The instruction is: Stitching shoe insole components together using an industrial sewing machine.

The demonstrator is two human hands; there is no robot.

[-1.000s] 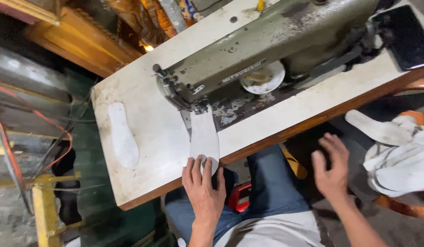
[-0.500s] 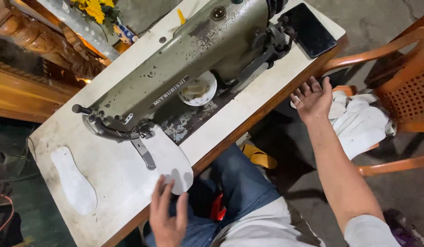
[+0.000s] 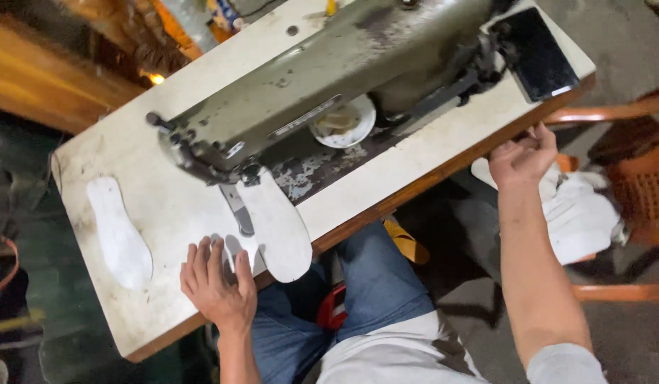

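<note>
Left hand [image 3: 217,283] flat and released, fingers spread on the near end of a white insole piece [image 3: 278,226] under the sewing machine [image 3: 322,99]. Right hand [image 3: 523,155] curled around the table [image 3: 415,167] edge at right. 1 more insole [image 3: 119,235] far left.

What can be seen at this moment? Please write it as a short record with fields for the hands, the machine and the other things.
Left hand: the left hand lies flat on the table, fingertips at the sole-shaped white piece under the machine's head.
Right hand: the right hand is at the table's right edge, fingers curled; whether it grips anything cannot be told.
Machine: an olive-green sewing machine, worn.
Other things: a second white sole piece lies apart, on the left; a dark phone; white pieces piled on an orange chair.
</note>
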